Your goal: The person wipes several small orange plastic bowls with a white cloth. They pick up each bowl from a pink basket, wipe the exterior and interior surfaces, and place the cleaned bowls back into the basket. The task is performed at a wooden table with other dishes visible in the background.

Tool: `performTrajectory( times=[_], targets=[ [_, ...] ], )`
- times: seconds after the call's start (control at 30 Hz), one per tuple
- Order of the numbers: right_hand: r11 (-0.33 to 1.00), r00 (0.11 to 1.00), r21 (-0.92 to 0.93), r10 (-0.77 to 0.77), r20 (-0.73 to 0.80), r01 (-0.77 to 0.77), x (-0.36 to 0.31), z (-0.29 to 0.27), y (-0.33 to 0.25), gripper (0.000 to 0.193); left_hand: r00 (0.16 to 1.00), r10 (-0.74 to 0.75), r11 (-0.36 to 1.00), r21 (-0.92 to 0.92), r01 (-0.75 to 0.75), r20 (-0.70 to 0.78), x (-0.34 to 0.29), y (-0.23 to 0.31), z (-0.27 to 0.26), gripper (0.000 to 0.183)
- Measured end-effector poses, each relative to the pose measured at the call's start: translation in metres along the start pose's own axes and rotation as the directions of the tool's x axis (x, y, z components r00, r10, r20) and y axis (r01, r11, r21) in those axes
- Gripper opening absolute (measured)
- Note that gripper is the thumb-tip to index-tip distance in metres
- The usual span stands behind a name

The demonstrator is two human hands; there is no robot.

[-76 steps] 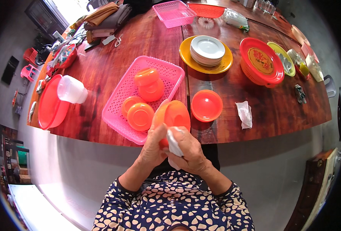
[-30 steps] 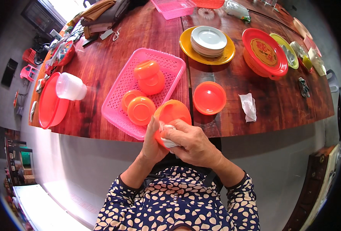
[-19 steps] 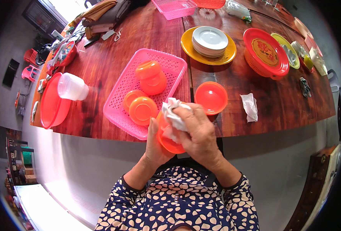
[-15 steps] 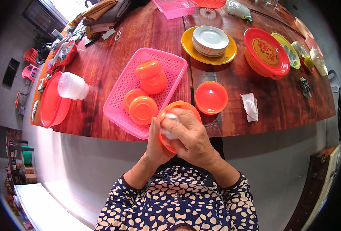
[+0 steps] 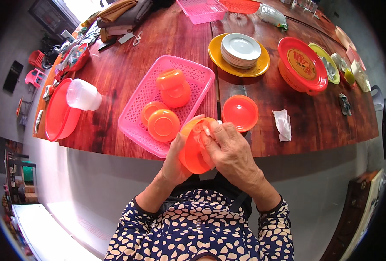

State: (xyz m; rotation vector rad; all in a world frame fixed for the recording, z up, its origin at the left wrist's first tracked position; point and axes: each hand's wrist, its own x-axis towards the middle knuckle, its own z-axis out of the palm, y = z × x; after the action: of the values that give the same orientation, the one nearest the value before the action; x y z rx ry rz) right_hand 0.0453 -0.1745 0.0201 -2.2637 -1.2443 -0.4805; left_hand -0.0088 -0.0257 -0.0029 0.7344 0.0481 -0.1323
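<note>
An orange bowl [image 5: 192, 153] is tilted on its side just off the table's front edge. My left hand [image 5: 173, 163] grips it from the left, fingers behind it. My right hand [image 5: 234, 152] is closed at the bowl's right rim, pinching a crumpled white tissue [image 5: 207, 130] that is mostly hidden by the fingers. Left of the bowl, a pink perforated basket [image 5: 132, 130] holds several orange bowls [image 5: 164, 125], some stacked. Beyond my right hand another orange bowl [image 5: 240, 114] stands upright on the table.
White plates [image 5: 241, 47] are stacked on a yellow plate [image 5: 263, 65]. To the right are a red lidded basket [image 5: 304, 65] and a crumpled tissue [image 5: 282, 125]. A red basin [image 5: 56, 113] and clear plastic cups [image 5: 83, 95] lie at the left. The wooden table's [image 5: 101, 141] edge curves before me.
The bowl in my hands has turned from facing upward onto its side. My right hand with the tissue has shifted right, from inside the bowl to its rim.
</note>
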Motion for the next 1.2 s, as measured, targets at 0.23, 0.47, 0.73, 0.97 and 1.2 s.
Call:
performTrajectory(
  times=[0.23,0.47,0.73,0.97,1.2],
  targets=[
    [0.755,0.977,0.649,-0.057,0.205,-0.092,-0.018,-0.010,0.000,0.035,1.000,0.018,1.000,-0.005,-0.018,-0.022,-0.003,-0.001,-0.014,0.068],
    [0.874,0.988,0.485,0.075,-0.135,0.000,-0.006,-0.038,-0.011,0.043,0.995,-0.065,0.844,0.535,0.012,0.080,0.000,0.003,-0.014,0.088],
    [0.659,0.971,0.727,0.238,0.037,-0.190,0.001,-0.011,0.019,0.034,0.970,0.045,0.504,0.832,-0.229,0.240,-0.015,0.009,0.000,0.120],
    [-0.252,0.716,0.890,0.529,0.455,-0.380,0.002,0.005,0.018,0.026,0.961,0.099,0.715,0.653,-0.249,0.258,-0.019,0.000,0.002,0.126],
    [-0.456,0.637,0.863,0.603,0.480,-0.219,-0.014,0.048,-0.008,0.031,0.842,0.452,0.302,0.838,-0.454,0.293,-0.013,-0.003,0.003,0.113]
  ],
)
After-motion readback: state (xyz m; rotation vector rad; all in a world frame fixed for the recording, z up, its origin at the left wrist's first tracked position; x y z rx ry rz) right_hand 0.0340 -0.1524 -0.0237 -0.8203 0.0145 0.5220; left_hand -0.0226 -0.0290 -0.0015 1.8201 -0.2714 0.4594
